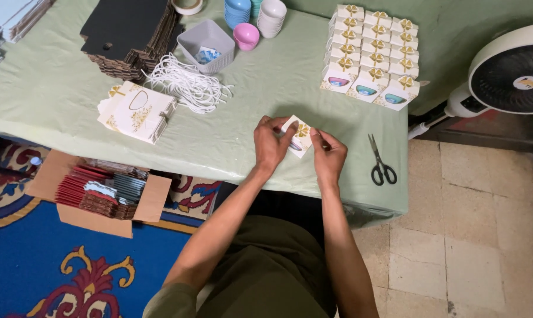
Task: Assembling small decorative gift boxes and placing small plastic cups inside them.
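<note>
A small white gift box (300,133) with a gold bow print is held just above the green table (266,88), near its front edge. My left hand (271,143) grips its left side, fingers curled over the top. My right hand (329,155) pinches its right side. Much of the box is hidden by my fingers.
Finished white boxes (369,53) stand in rows at the back right. Black scissors (382,162) lie right of my hands. Flat white boxes (135,112), white cords (187,85), a grey tray (207,41), stacked bowls (254,17) and dark card stacks (131,35) sit left. A fan (510,70) stands right; a cardboard box (101,191) is on the floor.
</note>
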